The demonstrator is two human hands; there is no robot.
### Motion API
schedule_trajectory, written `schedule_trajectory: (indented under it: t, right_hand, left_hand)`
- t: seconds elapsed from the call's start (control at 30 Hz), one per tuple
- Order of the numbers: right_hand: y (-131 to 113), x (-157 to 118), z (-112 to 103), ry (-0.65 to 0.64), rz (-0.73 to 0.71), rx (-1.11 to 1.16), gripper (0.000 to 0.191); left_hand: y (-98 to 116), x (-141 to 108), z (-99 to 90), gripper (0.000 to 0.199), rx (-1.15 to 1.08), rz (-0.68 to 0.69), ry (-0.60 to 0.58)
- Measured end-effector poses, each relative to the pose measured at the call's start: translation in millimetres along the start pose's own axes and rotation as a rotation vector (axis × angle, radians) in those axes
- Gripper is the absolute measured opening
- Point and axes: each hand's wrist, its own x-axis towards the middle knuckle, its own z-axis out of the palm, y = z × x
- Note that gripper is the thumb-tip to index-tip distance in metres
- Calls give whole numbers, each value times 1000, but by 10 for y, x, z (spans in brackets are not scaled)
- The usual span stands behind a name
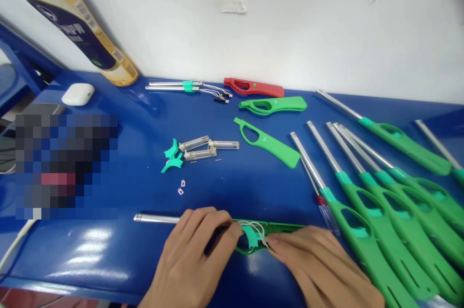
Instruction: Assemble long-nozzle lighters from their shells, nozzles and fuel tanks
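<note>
- Surroundings: assembled green lighters (380, 257) crowd the right side of the blue table (119, 250), the nearest lying close to the right hand (311, 255). A screwdriver (328, 215) lies beside that lighter.
- Rear: one red shell (266, 88) and two green shells (286, 150) lie apart. Left of them are two wired metal tubes (170, 88); a yellow can (90, 32) stands by the wall (300, 27).
- Middle: two teal triggers (172, 162) lie near three clear cartridges (200, 154); cartridge contents cannot be told.
- White case (78, 94): lid down, contents hidden.
- Work piece: the green casing (286, 227) lies at the front edge, between the hands, containing a teal part (251, 237) and white wires (258, 226). A metal tube (155, 219) extends leftward.
- Left hand (199, 240): grasping the casing, obscuring its tube end.
- Right hand: fingertips at the wires; whether they pinch cannot be told.
</note>
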Motion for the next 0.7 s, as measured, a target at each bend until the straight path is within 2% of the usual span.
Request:
schedule_trajectory:
  t: [0.3, 0.47, 0.7]
  right_hand:
    - [-27, 54, 9, 18, 69, 6, 24]
    - [-28, 35, 5, 24, 103, -24, 25]
    - [-27, 57, -9, 25, 97, -14, 24]
  left_hand:
    - [-35, -100, 39, 35, 75, 35, -20]
    - [31, -69, -7, 23, 83, 28, -8]
    - [43, -74, 18, 22, 105, 29, 18]
